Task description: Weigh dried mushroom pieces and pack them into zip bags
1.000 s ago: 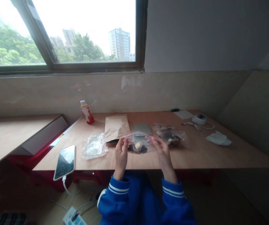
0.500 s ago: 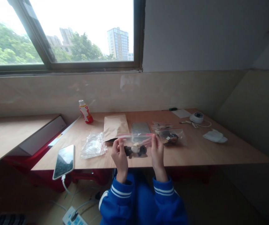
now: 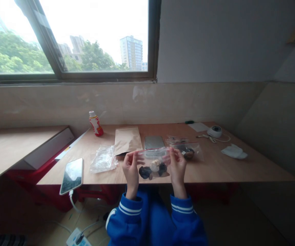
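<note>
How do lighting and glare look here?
Head view: the window burns white near its top; head view: the phone reflects bright light; head view: the floor at lower right falls dark; head view: the held clear bag has faint highlights.

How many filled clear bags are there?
3 visible: one held bag between the left hand and right hand, a front bag on the table, and a rear bag behind it. More may be hidden there.

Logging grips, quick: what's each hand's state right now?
Left hand: closed, holding the clear bag near its top left.
Right hand: closed, holding the same bag near its top right.
</note>
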Demonstrator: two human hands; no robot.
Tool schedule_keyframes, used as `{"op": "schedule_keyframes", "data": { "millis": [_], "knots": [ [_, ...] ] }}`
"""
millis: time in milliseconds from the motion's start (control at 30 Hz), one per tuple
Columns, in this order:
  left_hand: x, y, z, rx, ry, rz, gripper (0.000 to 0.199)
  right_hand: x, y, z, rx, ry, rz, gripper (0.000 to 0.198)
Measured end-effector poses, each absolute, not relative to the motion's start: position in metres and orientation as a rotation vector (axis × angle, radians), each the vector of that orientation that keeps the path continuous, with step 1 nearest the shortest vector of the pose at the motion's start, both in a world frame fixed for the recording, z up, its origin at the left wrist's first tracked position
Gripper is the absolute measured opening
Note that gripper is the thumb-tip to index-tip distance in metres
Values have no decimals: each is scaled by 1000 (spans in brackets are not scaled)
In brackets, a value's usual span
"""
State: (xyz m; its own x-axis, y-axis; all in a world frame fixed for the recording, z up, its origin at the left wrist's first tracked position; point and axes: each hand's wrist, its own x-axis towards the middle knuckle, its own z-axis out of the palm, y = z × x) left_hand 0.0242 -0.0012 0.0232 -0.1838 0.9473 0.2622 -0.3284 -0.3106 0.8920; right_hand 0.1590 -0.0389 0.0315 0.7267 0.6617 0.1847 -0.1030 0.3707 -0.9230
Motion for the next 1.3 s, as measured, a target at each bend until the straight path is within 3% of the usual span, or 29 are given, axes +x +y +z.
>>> {"op": "schedule_keyframes", "data": {
  "millis": [267, 500, 1300],
  "knots": [
    [31, -1, 25, 1029, 786, 1491, 33, 169, -48, 29, -1099, -593, 525, 41],
    [26, -2, 30, 984, 808, 1590, 29, 187, -61, 31, -1070, -864, 709, 44],
    [9, -2, 35, 1200, 900, 1586, 23, 177, -57, 30, -1120, -782, 408, 29]
  ]
}}
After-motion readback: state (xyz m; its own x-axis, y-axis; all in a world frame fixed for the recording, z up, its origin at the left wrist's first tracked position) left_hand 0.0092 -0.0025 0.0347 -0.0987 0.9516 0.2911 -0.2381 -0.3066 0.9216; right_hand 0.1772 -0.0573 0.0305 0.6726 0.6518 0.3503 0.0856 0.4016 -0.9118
